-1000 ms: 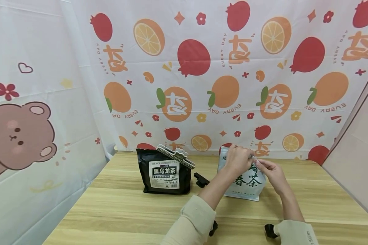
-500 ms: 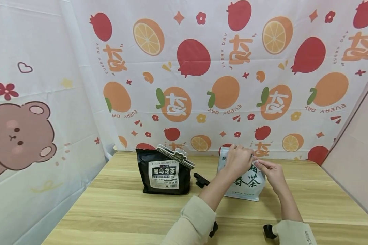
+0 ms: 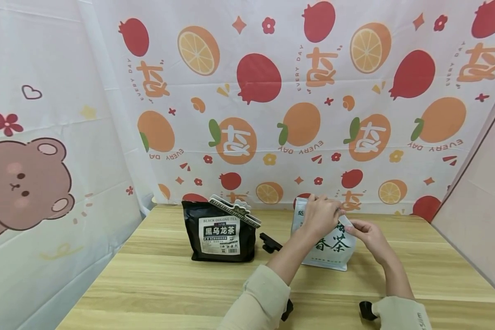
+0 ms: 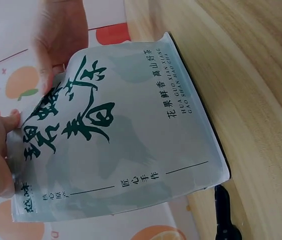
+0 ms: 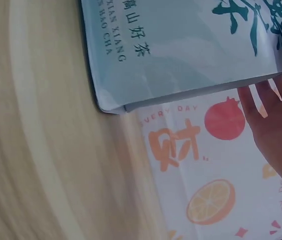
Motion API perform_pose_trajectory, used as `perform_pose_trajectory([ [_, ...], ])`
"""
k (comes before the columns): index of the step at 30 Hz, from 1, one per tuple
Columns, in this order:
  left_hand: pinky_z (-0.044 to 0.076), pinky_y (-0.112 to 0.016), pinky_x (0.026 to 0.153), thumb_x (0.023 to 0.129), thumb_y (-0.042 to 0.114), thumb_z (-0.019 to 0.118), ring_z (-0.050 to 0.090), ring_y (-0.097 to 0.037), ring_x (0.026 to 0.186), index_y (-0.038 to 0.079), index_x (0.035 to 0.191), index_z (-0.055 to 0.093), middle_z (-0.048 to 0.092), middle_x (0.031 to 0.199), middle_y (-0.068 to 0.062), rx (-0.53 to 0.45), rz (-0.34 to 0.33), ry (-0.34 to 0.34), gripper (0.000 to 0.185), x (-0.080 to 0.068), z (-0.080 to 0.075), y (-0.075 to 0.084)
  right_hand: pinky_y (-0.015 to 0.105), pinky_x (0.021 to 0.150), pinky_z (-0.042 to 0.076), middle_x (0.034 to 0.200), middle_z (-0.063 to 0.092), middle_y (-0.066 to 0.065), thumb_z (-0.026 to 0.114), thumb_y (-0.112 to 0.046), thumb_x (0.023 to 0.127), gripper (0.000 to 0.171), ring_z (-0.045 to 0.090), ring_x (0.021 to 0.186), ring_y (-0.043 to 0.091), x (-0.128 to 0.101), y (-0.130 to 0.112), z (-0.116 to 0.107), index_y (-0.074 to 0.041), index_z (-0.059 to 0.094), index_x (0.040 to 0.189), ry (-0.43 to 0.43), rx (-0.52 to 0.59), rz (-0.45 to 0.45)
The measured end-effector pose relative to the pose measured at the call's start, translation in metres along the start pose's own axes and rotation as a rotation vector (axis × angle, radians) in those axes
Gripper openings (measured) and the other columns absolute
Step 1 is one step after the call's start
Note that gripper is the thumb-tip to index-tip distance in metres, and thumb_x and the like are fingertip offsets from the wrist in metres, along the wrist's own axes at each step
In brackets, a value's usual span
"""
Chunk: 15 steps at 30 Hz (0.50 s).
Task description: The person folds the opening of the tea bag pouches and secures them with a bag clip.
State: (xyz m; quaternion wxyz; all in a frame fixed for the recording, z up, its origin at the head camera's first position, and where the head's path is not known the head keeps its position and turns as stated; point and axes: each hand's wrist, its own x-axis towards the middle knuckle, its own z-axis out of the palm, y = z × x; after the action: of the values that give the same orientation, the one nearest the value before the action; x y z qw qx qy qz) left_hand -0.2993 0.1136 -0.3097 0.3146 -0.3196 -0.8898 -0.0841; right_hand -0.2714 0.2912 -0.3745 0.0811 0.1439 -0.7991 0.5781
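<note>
A pale blue-white tea bag point(image 3: 327, 250) with green lettering stands on the table at centre right. My left hand point(image 3: 322, 215) grips its top edge, thumb in front in the left wrist view. At the upper right side of the bag is my right hand point(image 3: 369, 236). In the right wrist view its thumb lies over the front and its fingers go behind the bag. The top edge between the hands looks bent and creased in the left wrist view. A black clip-like piece point(image 3: 270, 243) lies just left of the bag, partly behind my left forearm.
To the left stands a black oolong tea bag point(image 3: 220, 236) with a white label. A decorated clip point(image 3: 236, 211) sits slanted on its top right corner. Behind the wooden table point(image 3: 156, 284) hangs a fruit-print cloth point(image 3: 268, 128).
My right hand has shifted from the top edge near the left hand, slightly right and down along the bag's upper corner. The left hand stays on the top edge.
</note>
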Motion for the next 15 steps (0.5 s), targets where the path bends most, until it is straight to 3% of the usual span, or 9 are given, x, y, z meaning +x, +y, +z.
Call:
perform_pose_trajectory([
  [8, 0.023, -0.021, 0.061, 0.089, 0.044, 0.055, 0.041, -0.003, 0.062, 0.032, 0.087, 0.070, 0.061, 0.074, 0.020, 0.010, -0.020, -0.030, 0.020, 0.0001, 0.0000, 0.0010, 0.026, 0.068, 0.047, 0.083, 0.067, -0.006, 0.063, -0.018, 0.089, 0.035, 0.061, 0.076, 0.007, 0.0041, 0.0017, 0.0077, 0.014, 0.061, 0.104, 0.134, -0.020, 0.093],
  [15, 0.026, -0.021, 0.064, 0.091, 0.045, 0.052, 0.046, -0.003, 0.070, 0.030, 0.089, 0.068, 0.060, 0.075, 0.019, 0.030, -0.030, -0.078, 0.022, 0.0003, -0.0026, 0.0006, 0.026, 0.067, 0.047, 0.083, 0.067, -0.006, 0.064, -0.020, 0.088, 0.039, 0.060, 0.075, 0.006, 0.0060, 0.0011, 0.0102, 0.014, 0.060, 0.106, 0.173, -0.022, 0.121],
])
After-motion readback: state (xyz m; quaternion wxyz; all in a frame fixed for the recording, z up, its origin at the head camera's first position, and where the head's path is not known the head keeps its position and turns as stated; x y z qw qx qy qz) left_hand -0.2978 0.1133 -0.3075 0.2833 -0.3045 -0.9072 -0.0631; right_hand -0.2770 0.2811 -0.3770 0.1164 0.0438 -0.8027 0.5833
